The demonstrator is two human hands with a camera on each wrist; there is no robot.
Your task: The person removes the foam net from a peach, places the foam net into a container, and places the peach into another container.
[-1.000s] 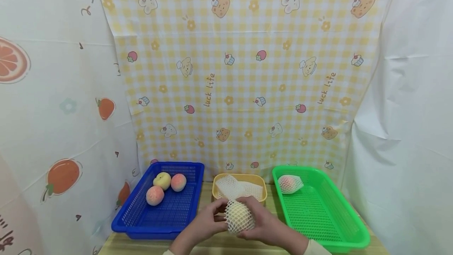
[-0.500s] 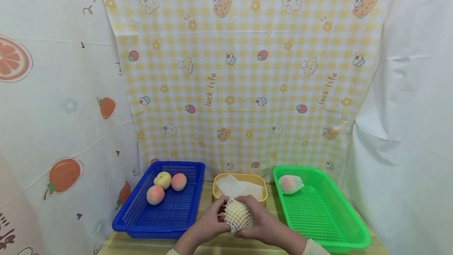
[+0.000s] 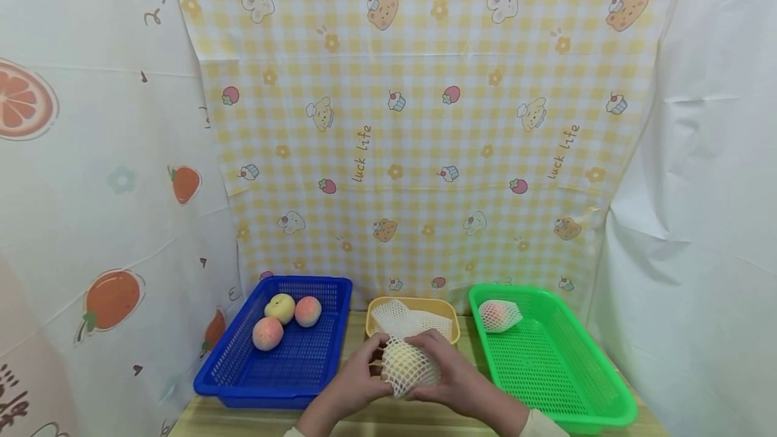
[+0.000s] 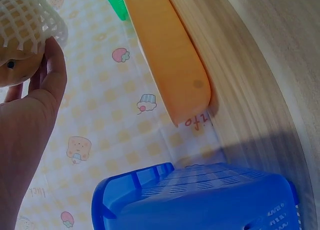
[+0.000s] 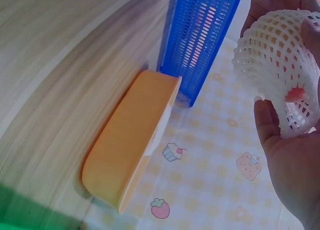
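Note:
A peach (image 3: 403, 360) in a white foam fruit net sits between both hands, held above the wooden table in front of the yellow basket. My left hand (image 3: 358, 377) grips its left side, thumb on the near side and fingers behind. On the right, my right hand (image 3: 456, 379) curls round the net and fruit. The right wrist view shows the foam net (image 5: 272, 52) stretched over most of the peach, with a patch of pink skin (image 5: 295, 94) bare near its loose edge. In the left wrist view, bare yellowish skin (image 4: 19, 69) shows below the net.
A blue basket (image 3: 285, 393) at left holds three bare peaches. In the middle, a small yellow basket (image 3: 454, 329) holds white foam nets (image 3: 419, 322). The green basket (image 3: 577, 356) at right has one netted peach (image 3: 498, 315) in its far left corner.
The net's loose end, which stood up toward the yellow basket, no longer sticks out there. Both hands have shifted their fingers slightly round the peach, which stays in nearly the same place.

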